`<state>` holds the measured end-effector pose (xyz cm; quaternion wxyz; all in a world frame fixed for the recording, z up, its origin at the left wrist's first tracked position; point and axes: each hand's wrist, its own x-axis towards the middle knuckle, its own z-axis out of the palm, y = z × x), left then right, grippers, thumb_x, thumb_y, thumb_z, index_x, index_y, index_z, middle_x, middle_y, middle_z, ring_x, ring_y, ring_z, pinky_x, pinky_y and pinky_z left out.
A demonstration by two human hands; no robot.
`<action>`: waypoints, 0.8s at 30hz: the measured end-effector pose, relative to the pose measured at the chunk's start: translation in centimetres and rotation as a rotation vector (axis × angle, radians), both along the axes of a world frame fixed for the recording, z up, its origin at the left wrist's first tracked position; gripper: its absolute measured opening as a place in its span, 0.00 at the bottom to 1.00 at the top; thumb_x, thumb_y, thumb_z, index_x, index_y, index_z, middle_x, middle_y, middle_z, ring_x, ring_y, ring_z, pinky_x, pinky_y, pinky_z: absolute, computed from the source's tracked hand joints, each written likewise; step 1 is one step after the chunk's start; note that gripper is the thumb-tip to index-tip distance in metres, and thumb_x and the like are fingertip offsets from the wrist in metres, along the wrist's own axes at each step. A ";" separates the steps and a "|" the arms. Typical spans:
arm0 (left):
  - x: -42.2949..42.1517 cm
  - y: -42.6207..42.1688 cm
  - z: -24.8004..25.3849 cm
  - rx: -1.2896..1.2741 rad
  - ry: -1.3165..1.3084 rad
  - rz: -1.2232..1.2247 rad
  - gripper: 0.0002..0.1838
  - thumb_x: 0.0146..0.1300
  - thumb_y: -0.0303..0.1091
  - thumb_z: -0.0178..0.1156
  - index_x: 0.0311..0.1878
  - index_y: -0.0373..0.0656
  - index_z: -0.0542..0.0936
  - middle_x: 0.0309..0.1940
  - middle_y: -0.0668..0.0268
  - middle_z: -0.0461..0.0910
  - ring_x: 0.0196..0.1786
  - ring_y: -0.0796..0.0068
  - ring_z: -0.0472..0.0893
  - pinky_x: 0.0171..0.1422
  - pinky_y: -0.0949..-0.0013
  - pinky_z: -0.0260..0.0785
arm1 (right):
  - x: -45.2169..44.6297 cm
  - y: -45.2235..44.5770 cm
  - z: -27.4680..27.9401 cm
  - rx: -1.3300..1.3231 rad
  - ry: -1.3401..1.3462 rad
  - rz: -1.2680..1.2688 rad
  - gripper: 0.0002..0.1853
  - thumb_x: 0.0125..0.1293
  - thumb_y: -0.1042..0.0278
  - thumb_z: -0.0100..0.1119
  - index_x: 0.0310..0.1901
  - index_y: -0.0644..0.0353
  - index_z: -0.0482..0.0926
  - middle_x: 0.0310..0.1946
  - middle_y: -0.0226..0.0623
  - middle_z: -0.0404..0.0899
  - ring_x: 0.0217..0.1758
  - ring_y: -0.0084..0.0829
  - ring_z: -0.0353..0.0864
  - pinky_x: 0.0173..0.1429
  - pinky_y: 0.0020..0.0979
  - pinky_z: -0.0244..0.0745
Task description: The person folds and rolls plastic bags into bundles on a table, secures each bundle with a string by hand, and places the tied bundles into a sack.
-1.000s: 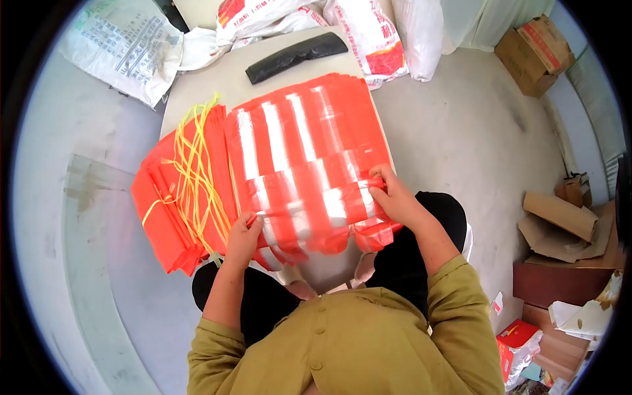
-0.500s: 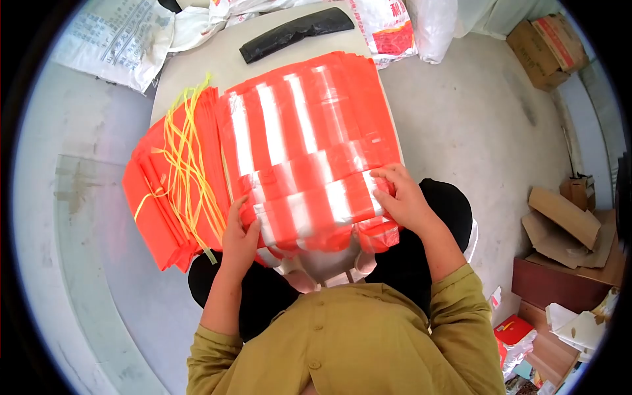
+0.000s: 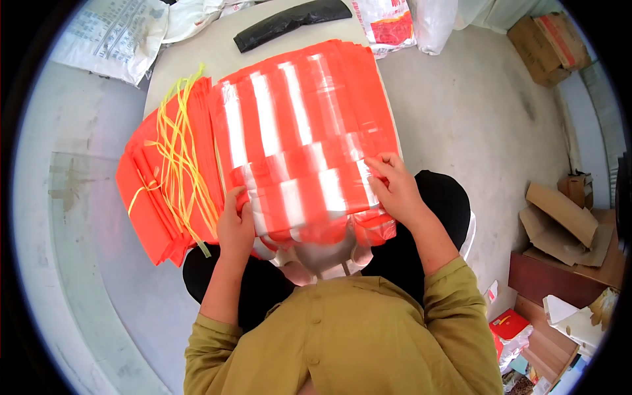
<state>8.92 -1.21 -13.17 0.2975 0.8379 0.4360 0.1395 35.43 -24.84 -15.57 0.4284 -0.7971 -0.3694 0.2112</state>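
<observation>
Red stack (image 3: 296,125) on table (image 3: 204,52), in front of the seated person, shiny pale stripes along it, a crosswise band over its near part, near edge crumpled just above the lap. Left hand (image 3: 236,227) at the near-left corner, fingers bent, thumb just beside them at the edge; cannot tell whether it pinches the plastic. Right hand (image 3: 397,187) at the right side of the band, fingers curved over the top, thumb apart from the index finger; touching, firm grip unclear. Red bundle (image 3: 148,204) just left of the stack, long yellow ties (image 3: 178,158) strewn lengthwise over it, some hanging past its near edge. Black roll (image 3: 293,25) lies slantwise beyond the stack, apart from it. White sack (image 3: 108,36) at far left, printed sack (image 3: 392,29) past the far-right corner. On the right, well apart: taped carton (image 3: 546,49), opened carton (image 3: 559,220), red box (image 3: 510,324).
</observation>
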 end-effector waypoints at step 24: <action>3.1 -3.5 1.7 0.308 0.124 -0.787 0.40 0.55 0.29 0.71 0.74 0.38 0.72 0.74 0.50 0.72 0.78 0.48 0.70 0.81 0.50 0.64 | -4.3 2.5 2.6 -0.085 -0.563 0.530 0.38 0.63 0.56 0.73 0.72 0.60 0.72 0.77 0.45 0.69 0.82 0.46 0.64 0.85 0.49 0.57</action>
